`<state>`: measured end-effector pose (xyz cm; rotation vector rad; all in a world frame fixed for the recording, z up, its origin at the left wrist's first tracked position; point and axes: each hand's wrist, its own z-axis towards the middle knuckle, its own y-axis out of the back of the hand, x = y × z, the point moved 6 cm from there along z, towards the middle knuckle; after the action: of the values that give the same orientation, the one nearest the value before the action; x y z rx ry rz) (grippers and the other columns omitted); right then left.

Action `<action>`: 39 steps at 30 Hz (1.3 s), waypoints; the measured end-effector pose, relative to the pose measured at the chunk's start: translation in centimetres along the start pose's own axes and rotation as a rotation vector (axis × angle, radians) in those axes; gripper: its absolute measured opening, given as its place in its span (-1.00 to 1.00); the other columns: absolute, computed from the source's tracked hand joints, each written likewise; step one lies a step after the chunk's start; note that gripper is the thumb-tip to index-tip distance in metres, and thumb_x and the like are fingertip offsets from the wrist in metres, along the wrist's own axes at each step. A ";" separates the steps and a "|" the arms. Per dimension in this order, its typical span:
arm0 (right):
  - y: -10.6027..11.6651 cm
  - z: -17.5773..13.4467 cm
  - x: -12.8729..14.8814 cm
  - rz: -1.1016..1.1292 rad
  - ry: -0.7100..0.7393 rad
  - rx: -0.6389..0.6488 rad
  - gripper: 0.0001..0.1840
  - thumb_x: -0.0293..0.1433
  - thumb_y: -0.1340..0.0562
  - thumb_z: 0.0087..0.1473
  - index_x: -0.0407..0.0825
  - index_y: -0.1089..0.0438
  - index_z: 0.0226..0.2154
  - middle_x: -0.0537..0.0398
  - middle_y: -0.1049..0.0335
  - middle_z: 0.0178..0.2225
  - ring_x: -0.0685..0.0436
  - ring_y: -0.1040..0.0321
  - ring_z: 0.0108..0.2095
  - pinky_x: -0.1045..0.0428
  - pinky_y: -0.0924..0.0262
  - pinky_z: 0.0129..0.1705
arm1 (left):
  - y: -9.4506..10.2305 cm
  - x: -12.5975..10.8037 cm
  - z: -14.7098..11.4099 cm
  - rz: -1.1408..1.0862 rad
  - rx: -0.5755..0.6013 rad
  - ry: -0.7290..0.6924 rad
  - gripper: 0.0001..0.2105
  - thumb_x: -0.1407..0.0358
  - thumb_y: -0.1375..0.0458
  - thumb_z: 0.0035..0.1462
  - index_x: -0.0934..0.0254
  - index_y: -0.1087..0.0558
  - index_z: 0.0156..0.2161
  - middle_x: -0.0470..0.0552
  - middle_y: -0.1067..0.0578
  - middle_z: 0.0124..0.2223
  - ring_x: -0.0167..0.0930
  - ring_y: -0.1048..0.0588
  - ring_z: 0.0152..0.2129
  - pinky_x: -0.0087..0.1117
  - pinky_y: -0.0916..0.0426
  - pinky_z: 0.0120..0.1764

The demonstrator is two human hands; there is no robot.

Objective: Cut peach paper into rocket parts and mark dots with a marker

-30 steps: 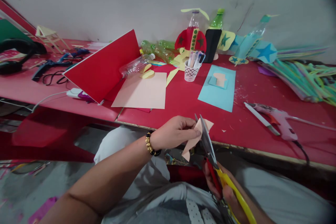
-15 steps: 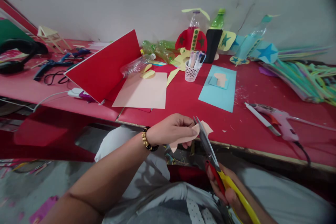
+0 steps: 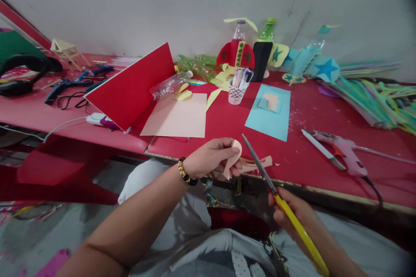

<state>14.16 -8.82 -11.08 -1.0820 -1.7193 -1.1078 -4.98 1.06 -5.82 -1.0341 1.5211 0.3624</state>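
Observation:
My left hand (image 3: pixel 217 158) pinches a small peach paper cutout (image 3: pixel 234 159) with a rounded top, just over the table's front edge. In my right hand (image 3: pixel 294 212) is a pair of scissors (image 3: pixel 264 175) with a yellow handle; the blades look closed together and point up and away, apart from the cutout. A peach paper offcut (image 3: pixel 260 163) lies on the table edge between the cutout and the blades. Past my left hand rests a larger peach sheet (image 3: pixel 178 117). Light blue paper (image 3: pixel 269 127) bears a smaller blue piece with another peach cutout (image 3: pixel 271 101).
A pink glue gun (image 3: pixel 351 156) and a white utility knife (image 3: pixel 321 149) lie at the right. Behind stand a cup of pens (image 3: pixel 236 94) and bottle planes (image 3: pixel 238 52). A red board (image 3: pixel 133 86) leans at the left; colourful strips (image 3: pixel 370 101) lie far right.
The scissors have come away from the peach paper and their blades have closed. The cutout stays in my left hand, while an offcut now lies on the table edge.

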 end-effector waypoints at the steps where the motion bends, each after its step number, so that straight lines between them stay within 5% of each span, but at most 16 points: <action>1: 1.3 0.3 1.0 -0.148 0.035 -0.073 -0.55 0.06 -0.25 -0.04 0.02 -0.25 -0.41 0.23 -0.15 -0.59 0.02 -0.02 -0.61 0.08 0.10 -0.59 | 0.1 0.1 0.1 -0.054 -0.040 -0.019 -0.73 0.11 -0.14 0.16 0.31 -0.29 -0.33 -0.01 -0.46 -0.42 -0.49 -0.48 -0.57 -0.53 -0.37 -0.53; 7: 6.3 3.3 6.0 -0.925 0.268 -0.341 -0.71 -0.11 -0.23 0.02 0.04 -0.29 -0.30 -0.04 -0.42 -0.36 -0.27 -0.37 -0.36 -0.08 -0.16 -0.37 | -0.1 0.2 0.0 -0.206 -0.095 -0.017 -0.75 0.21 -0.25 0.07 0.29 -0.34 -0.23 -0.10 -0.40 -0.36 -0.62 -0.31 -0.63 -0.53 -0.38 -0.51; 11: 6.2 5.9 5.7 -1.049 0.251 -0.240 -0.63 -0.11 -0.22 0.05 -0.02 -0.34 -0.20 -0.08 -0.46 -0.22 -0.33 -0.42 -0.22 -0.11 -0.23 -0.25 | -0.2 0.1 -0.2 -0.215 -0.080 -0.013 -0.81 0.33 -0.24 0.06 0.32 -0.39 -0.22 -0.12 -0.37 -0.46 -0.64 -0.25 -0.67 -0.64 -0.14 -0.66; 17: 6.3 7.0 7.3 -1.034 0.370 -0.247 -0.55 -0.07 -0.19 0.09 -0.09 -0.42 -0.16 -0.13 -0.47 -0.18 -0.34 -0.41 -0.17 -0.14 -0.25 -0.17 | -0.1 0.4 0.0 -0.224 -0.140 0.008 -0.78 0.21 -0.13 0.16 0.38 -0.41 -0.23 0.10 -0.50 -0.23 -0.63 -0.28 -0.65 -0.63 -0.05 -0.72; 21: 5.5 6.1 9.8 -0.750 0.454 -0.325 -0.63 -0.11 -0.19 0.12 -0.03 -0.44 -0.16 -0.09 -0.48 -0.20 -0.26 -0.40 -0.19 -0.09 -0.26 -0.18 | -1.4 1.2 0.3 -0.126 -0.074 0.018 -0.80 0.26 -0.14 0.13 0.32 -0.33 -0.17 0.07 -0.53 -0.24 -0.62 -0.35 -0.67 -0.63 -0.14 -0.72; 25: 2.3 5.9 9.6 -0.240 0.263 -0.007 -0.67 -0.11 -0.19 0.12 -0.01 -0.45 -0.26 0.01 -0.49 -0.35 -0.13 -0.42 -0.37 0.02 -0.29 -0.37 | -3.0 2.0 0.6 -0.068 -0.005 0.052 -0.79 0.25 -0.16 0.12 0.25 -0.20 -0.23 0.01 -0.53 -0.27 -0.55 -0.46 -0.65 -0.56 -0.33 -0.62; 28: 1.4 5.6 9.2 -0.077 0.194 0.120 -0.70 -0.16 -0.21 0.12 -0.04 -0.46 -0.41 0.09 -0.42 -0.51 -0.04 -0.32 -0.49 0.08 -0.20 -0.46 | -3.2 2.0 0.7 -0.024 0.022 0.095 -0.76 0.21 -0.21 0.11 0.29 -0.24 -0.29 0.05 -0.54 -0.26 -0.51 -0.54 -0.55 -0.57 -0.36 -0.55; 33: 4.3 5.5 7.3 0.126 0.127 -0.046 -0.66 -0.17 -0.32 0.01 -0.08 -0.37 -0.57 0.23 -0.15 -0.67 0.09 -0.02 -0.64 0.12 0.08 -0.62 | -2.2 1.3 0.7 -0.026 0.011 0.117 -0.73 0.19 -0.28 0.04 0.35 -0.34 -0.35 0.09 -0.58 -0.35 -0.47 -0.56 -0.50 -0.55 -0.40 -0.48; 39: 4.9 5.4 4.8 0.411 0.065 -0.134 -0.66 -0.22 -0.42 -0.13 -0.07 -0.33 -0.61 0.24 -0.18 -0.65 0.08 -0.07 -0.61 0.12 0.03 -0.58 | -2.1 1.6 0.7 -0.106 0.041 0.133 -0.73 0.23 -0.33 -0.02 0.37 -0.38 -0.36 0.08 -0.59 -0.35 -0.48 -0.56 -0.53 -0.53 -0.43 -0.46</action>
<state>16.35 -1.37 -6.97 -1.3908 -1.3073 -0.9903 -2.77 -0.23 -6.73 -1.1198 1.5776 0.1907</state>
